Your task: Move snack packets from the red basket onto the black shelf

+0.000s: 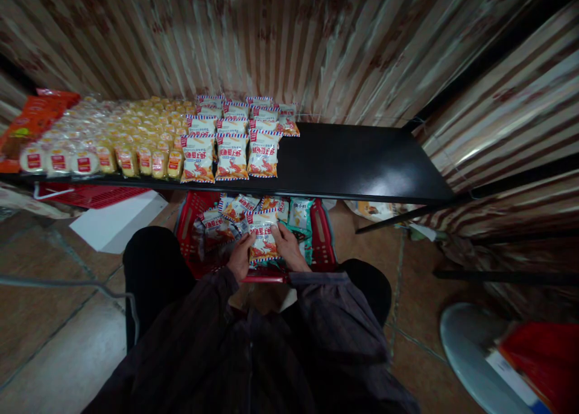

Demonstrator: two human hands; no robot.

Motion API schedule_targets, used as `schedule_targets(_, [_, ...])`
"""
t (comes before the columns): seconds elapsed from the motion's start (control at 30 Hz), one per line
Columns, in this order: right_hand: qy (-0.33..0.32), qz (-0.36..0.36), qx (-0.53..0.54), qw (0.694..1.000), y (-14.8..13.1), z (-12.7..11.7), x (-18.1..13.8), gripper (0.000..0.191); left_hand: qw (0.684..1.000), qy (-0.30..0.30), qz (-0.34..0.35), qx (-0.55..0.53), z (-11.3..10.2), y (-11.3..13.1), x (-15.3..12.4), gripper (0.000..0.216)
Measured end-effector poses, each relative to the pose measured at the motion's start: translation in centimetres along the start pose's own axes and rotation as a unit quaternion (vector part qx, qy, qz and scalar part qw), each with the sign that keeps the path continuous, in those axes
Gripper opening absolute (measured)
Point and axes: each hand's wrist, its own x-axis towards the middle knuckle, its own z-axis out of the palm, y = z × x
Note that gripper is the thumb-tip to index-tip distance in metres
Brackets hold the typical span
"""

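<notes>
A white snack packet with a red lobster picture [263,240] is held over a red plastic basket [324,245] on the floor. My left hand [240,256] grips its left edge and my right hand [287,247] grips its right edge, fingers closed on it. More packets of the same kind and a few green ones [300,215] lie loose in the basket. On the black shelf [357,160] above, rows of the same lobster packets [231,154] stand beside yellow wrapped cakes [126,142].
Orange packs [31,121] lie at the shelf's far left. A second red basket [85,194] and a white box [118,219] sit under the shelf at left. A round grey stool [470,353] stands at lower right. Striped curtain behind.
</notes>
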Motion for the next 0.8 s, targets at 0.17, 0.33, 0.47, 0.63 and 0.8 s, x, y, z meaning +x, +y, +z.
schedule_targets(0.17, [0.016, 0.002, -0.010, 1.000, 0.1, 0.1, 0.1, 0.048, 0.988, 0.094, 0.048, 0.114, -0.5, -0.8, 0.6, 0.041])
schedule_targets(0.33, [0.019, -0.003, -0.015, 1.000, 0.1, -0.3, 0.2, 0.046, 0.944, 0.216, 0.127, 0.216, -0.7, -1.5, 1.2, 0.024])
schedule_targets(0.47, [0.003, 0.010, -0.009, 1.000, 0.0, -0.3, 0.1, 0.047, 0.929, 0.228, 0.160, 0.245, -0.7, -1.6, 1.0, 0.021])
schedule_targets(0.63, [-0.026, 0.012, 0.038, 0.999, -0.5, -0.3, -0.1, 0.046, 0.934, 0.183, 0.167, 0.256, -0.6, -1.3, 0.5, 0.014])
schedule_targets(0.8, [-0.015, 0.013, 0.102, 0.995, -0.7, -0.2, 0.1, 0.047, 0.952, 0.134, 0.148, 0.234, -0.2, -1.0, -0.1, 0.034])
